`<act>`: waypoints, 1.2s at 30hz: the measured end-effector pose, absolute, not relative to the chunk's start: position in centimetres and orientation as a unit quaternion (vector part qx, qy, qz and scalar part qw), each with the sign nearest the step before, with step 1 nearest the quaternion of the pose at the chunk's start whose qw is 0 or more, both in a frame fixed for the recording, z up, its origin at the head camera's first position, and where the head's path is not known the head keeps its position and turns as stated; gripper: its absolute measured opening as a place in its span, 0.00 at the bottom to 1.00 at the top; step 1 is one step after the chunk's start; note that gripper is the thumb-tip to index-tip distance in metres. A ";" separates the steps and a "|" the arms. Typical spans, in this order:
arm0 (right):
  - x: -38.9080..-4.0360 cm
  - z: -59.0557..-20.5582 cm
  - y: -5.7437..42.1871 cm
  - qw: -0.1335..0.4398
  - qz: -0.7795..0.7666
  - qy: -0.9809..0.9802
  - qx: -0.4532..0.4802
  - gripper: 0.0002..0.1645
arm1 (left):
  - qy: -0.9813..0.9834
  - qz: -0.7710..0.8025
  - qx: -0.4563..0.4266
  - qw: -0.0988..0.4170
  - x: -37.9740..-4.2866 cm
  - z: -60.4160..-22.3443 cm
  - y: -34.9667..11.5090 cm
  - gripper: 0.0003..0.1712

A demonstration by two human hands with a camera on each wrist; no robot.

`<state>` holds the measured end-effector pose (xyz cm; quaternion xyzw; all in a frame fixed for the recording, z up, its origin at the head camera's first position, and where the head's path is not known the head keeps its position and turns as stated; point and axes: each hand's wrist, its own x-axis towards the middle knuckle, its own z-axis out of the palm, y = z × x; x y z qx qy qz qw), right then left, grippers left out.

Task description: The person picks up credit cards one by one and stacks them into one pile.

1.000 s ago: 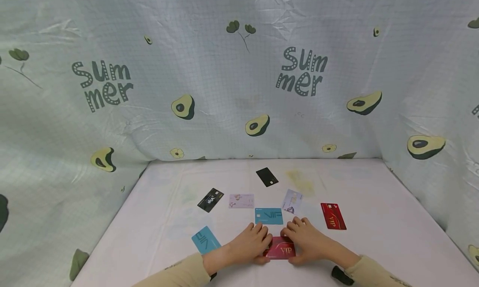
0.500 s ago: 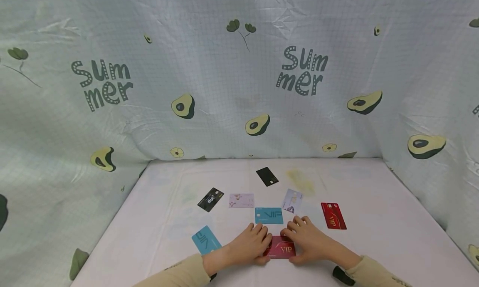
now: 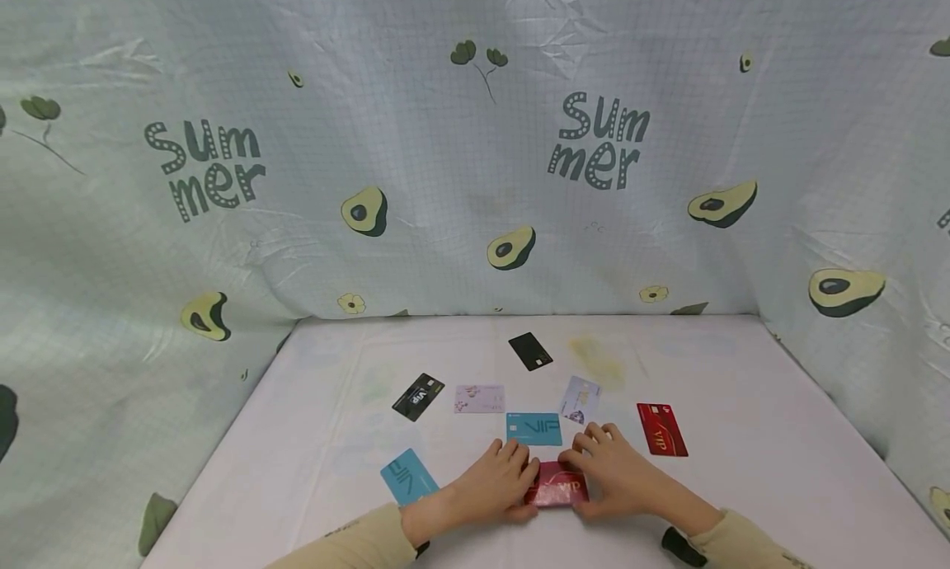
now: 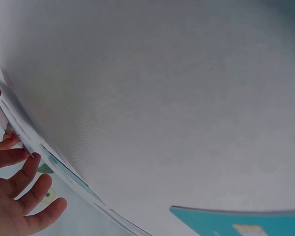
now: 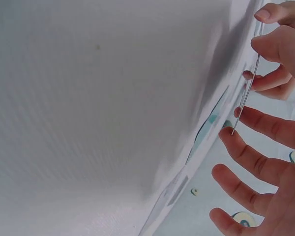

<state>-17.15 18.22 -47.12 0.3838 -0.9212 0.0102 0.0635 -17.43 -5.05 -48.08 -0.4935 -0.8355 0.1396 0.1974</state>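
Note:
Near the front of the table, a red VIP card (image 3: 555,486) is held by its two short ends between both hands. My left hand (image 3: 490,485) pinches the left end, thumb on the near side and fingers on the far side. The right end is pinched in the same way by my right hand (image 3: 612,477). Seen edge-on in the right wrist view, the card (image 5: 248,88) stands off the white cloth between thumb and fingertips. A blue VIP card (image 3: 533,429) lies just beyond the hands. Another blue card (image 3: 409,476) lies beside the left forearm.
On the white tablecloth (image 3: 334,437) lie a black Vip card (image 3: 418,397), a pale pink card (image 3: 478,399), a plain black card (image 3: 530,351), a pale lilac card (image 3: 580,399) and a second red VIP card (image 3: 662,430). A printed curtain (image 3: 445,140) hangs behind.
The held red card has moved slightly up in the head view and tilted, its surface now catching glare. Both hands have shifted slightly with it. The cards on the table stay put.

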 end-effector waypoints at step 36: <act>-18.5 -47.0 17.1 0.106 -0.019 -0.914 0.392 0.32 | -0.850 0.131 -0.480 0.174 -18.9 -48.1 -6.6 0.33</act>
